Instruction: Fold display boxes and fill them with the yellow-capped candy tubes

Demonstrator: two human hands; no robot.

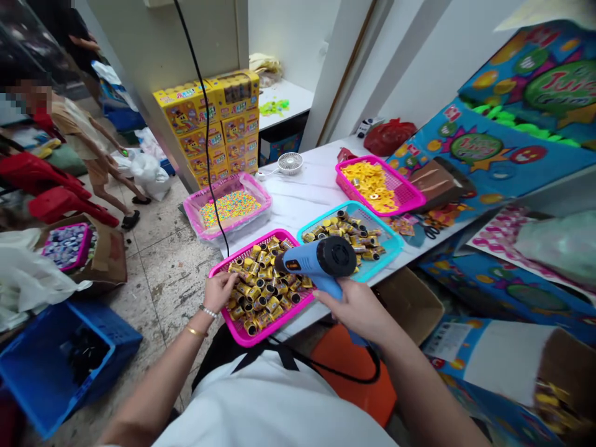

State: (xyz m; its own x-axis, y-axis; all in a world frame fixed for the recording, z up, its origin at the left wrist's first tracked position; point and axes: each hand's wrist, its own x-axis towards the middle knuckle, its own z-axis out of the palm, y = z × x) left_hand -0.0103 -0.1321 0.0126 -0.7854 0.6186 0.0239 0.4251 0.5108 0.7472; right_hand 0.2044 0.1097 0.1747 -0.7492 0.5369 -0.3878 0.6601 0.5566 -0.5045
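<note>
My right hand (356, 304) is wrapped round the handle of a blue heat gun (305, 259). Its nozzle points left, over a pink basket (242, 340) heaped with small yellow-and-black bottle-shaped pieces (265, 288). At the basket's left side, my left hand (220, 292) has its fingers closed among these pieces. Whatever they pinch is too small to make out. Just behind the heat gun, a turquoise basket (393, 248) holds more of the same pieces.
Farther back are a pink basket (342, 186) of yellow parts, a pink tray (193, 217) of colored beads and a small white fan (289, 163). A black cable (205, 99) hangs ahead. Stacked yellow boxes (200, 139) stand behind; a person (86, 133) walks at left.
</note>
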